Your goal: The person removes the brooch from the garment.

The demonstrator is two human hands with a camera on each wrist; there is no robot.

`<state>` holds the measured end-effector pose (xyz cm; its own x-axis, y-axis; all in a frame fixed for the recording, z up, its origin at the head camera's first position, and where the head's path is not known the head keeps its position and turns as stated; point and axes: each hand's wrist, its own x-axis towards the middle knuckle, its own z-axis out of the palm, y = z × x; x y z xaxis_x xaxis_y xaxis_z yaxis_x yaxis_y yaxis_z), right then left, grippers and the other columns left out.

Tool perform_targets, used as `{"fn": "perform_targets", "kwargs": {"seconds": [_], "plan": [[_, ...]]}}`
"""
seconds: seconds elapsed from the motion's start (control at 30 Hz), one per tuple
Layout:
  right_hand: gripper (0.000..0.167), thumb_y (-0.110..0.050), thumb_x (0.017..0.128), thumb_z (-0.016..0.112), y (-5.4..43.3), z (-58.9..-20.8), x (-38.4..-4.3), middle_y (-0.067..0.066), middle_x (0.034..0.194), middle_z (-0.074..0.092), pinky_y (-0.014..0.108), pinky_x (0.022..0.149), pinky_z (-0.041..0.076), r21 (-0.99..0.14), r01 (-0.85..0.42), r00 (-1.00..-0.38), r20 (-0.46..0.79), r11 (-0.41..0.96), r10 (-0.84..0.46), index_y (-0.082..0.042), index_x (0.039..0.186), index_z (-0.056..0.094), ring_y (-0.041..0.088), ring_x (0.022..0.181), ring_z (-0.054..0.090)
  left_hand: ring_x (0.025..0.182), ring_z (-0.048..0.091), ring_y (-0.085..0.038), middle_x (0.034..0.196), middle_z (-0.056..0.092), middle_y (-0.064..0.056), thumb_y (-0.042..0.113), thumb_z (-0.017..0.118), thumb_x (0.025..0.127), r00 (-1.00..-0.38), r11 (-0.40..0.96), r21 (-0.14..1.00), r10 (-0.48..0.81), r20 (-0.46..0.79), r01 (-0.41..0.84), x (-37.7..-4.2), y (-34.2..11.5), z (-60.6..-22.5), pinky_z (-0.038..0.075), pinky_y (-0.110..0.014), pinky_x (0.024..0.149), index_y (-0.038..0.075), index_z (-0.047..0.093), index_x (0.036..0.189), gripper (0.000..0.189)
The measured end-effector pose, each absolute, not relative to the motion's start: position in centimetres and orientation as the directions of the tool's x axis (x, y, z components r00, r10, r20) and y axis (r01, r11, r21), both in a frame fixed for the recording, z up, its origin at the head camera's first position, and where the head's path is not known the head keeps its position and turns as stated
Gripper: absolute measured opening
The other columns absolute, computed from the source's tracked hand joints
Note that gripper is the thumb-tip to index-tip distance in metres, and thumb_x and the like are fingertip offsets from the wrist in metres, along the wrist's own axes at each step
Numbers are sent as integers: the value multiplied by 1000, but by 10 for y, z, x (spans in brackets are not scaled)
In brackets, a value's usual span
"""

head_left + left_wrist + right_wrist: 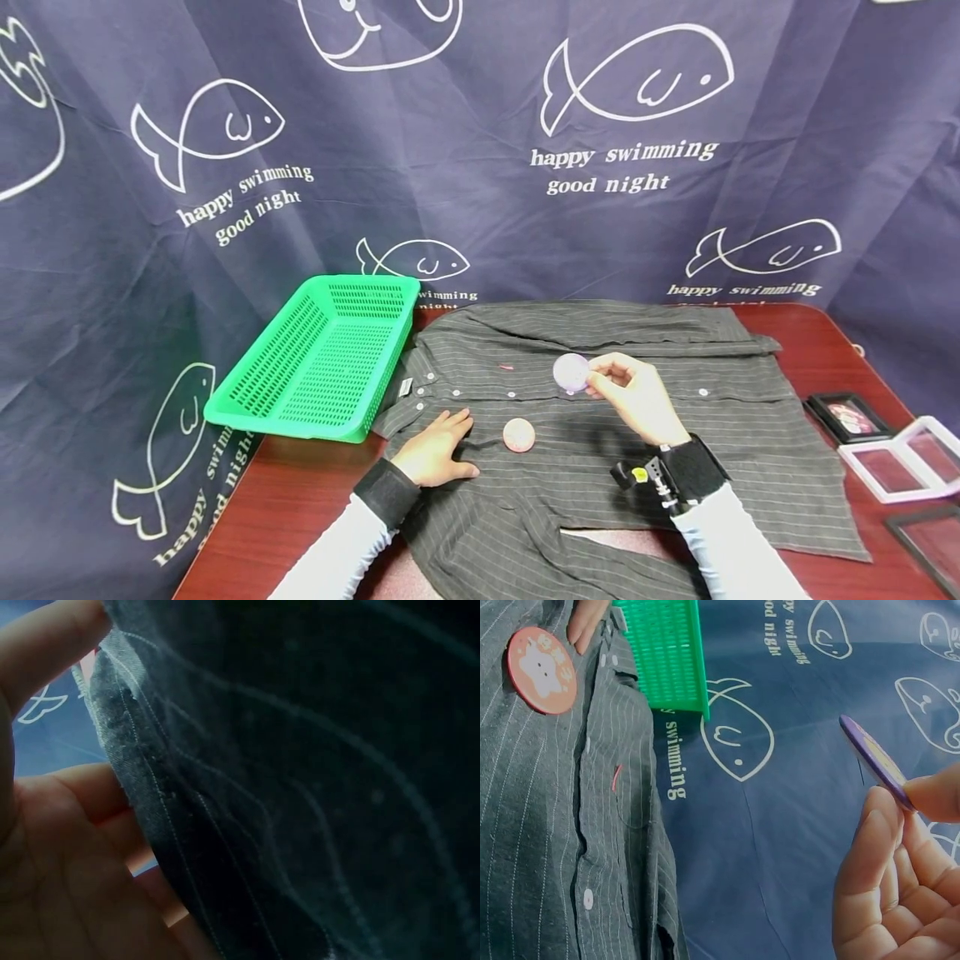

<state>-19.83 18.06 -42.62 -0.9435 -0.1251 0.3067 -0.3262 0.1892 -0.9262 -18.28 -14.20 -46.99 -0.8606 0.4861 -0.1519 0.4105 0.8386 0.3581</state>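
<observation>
A dark striped shirt (750,467) lies spread out, its row of white buttons running across it. My right hand (637,400) pinches a round purple badge (571,372) between thumb and fingers, held up above the shirt. The right wrist view has this badge (874,759) nearly edge-on. A red-pink round badge (518,435) rests on the cloth between my hands; it bears a white star-like figure in the right wrist view. Near the collar, my left hand (435,458) rests on the shirt with fingers extended. Dark cloth (300,787) fills much of the left wrist view.
At the left stands a green plastic basket (303,429). Along the right edge of the red-brown table (300,517) lie a black frame (832,423), a white folding frame (877,493) and another dark frame (926,560). A printed blue curtain (495,192) hangs behind.
</observation>
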Motion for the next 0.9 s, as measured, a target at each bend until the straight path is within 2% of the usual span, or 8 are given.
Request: {"fn": "perform_targets", "kwargs": {"seconds": [0.3, 0.4, 0.63, 0.77, 0.9], "plan": [[17, 1, 90, 64, 182, -424, -196, 5, 80, 69, 23, 67, 58, -925, -330, -943, 312, 189, -116, 13, 102, 62, 3, 69, 67, 140, 36, -47, 149, 45, -19, 40, 76, 80, -877, 833, 382, 469, -103, 401, -185, -139, -472, 35, -53, 113, 1, 50, 141, 76], [17, 0, 90, 64, 181, -422, -195, 8, 80, 69, 21, 66, 57, -917, -343, -939, 327, 203, -110, 12, 102, 62, 1, 69, 66, 136, 42, -45, 144, 50, -21, 39, 76, 81, -882, 812, 411, 469, -38, 414, -185, -135, -470, 37, -53, 111, 1, 52, 138, 73], [16, -3, 91, 66, 182, -418, -190, 4, 81, 69, 18, 68, 56, -905, -354, -935, 342, 235, -91, 8, 101, 64, -2, 72, 65, 122, 59, -31, 129, 63, -15, 36, 70, 87, -896, 769, 462, 401, 189, 442, -184, -119, -463, 47, -45, 102, 1, 59, 130, 56], [15, -4, 90, 68, 183, -416, -188, -5, 81, 68, 16, 67, 53, -897, -360, -933, 353, 257, -76, 6, 100, 65, -3, 72, 64, 120, 61, -31, 127, 65, -13, 37, 65, 92, -908, 723, 548, 339, 248, 420, -184, -105, -451, 48, -46, 100, 4, 62, 128, 49], [13, -5, 89, 69, 184, -414, -185, -11, 78, 66, 15, 63, 50, -877, -372, -925, 376, 304, -48, 2, 99, 67, -1, 69, 61, 116, 63, -28, 125, 66, -12, 39, 61, 95, -916, 640, 657, 315, 250, 399, -186, -91, -438, 51, -44, 97, 7, 63, 127, 46]]}}
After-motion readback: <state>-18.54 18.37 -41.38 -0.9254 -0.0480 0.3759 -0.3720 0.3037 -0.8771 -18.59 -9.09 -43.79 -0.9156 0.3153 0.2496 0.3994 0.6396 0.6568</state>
